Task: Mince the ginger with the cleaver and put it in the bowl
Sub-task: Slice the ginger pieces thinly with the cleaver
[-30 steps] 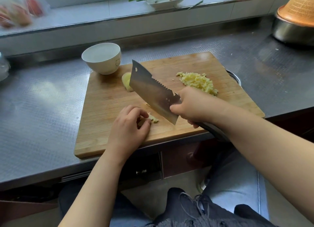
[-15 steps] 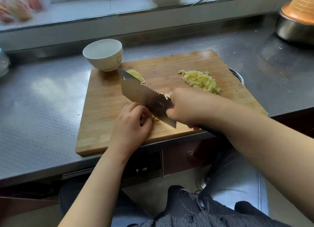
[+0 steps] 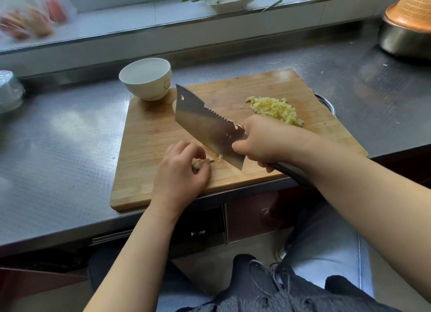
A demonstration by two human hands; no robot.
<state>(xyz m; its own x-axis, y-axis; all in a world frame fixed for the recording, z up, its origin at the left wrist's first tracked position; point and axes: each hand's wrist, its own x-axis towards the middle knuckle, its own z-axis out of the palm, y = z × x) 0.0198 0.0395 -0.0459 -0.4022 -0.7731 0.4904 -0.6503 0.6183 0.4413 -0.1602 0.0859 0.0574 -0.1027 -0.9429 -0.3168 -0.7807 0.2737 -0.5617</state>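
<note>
On the board (image 3: 144, 171), near its front edge, I see a ginger strip (image 3: 199, 163) pinned under the curled fingertips of the left hand (image 3: 180, 169), knuckles raised. Just beside it, the cleaver (image 3: 207, 125) stands tilted with its heel low. The right hand (image 3: 265, 140) is wrapped around the handle, forearm crossing from the right. Minced ginger (image 3: 275, 109) lies piled at the far right. The bowl (image 3: 145, 78) sits at the far-left corner.
</note>
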